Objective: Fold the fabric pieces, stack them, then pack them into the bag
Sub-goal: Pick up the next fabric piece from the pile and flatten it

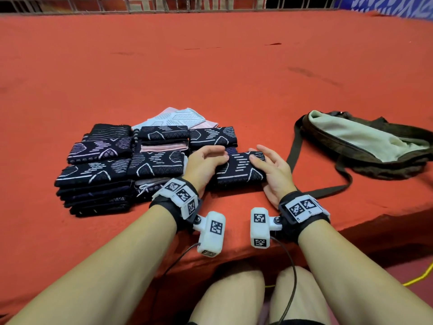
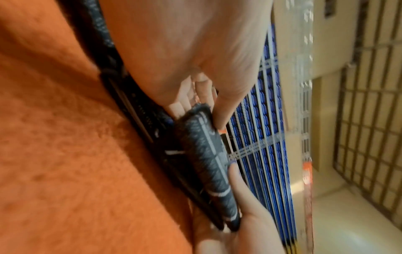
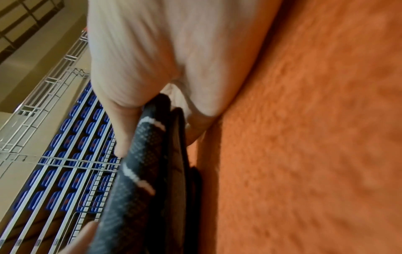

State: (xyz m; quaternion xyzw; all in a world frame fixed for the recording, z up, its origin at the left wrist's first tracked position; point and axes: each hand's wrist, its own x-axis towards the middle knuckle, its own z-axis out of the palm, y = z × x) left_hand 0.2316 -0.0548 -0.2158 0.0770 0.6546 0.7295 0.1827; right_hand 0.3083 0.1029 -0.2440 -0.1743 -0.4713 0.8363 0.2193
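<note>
Black patterned folded stack [image 1: 240, 168] sits on the orange worktop [image 1: 210, 78], left hand [image 1: 206, 165] and right hand [image 1: 273, 171] gripping its ends, fingers curled; bag [image 1: 365, 146] lies open right, more folded piles [image 1: 121, 160] left.

Bare forearms; each wrist wears a black strap [image 1: 164, 202] carrying white blocks [image 1: 212, 233] printed with black square markers, thin dark cables [image 1: 294, 277] trailing.

2 hands [image 1: 241, 168] at either end of a folded dark fabric stack [image 1: 239, 170], bag [image 1: 365, 144] nearby.
</note>
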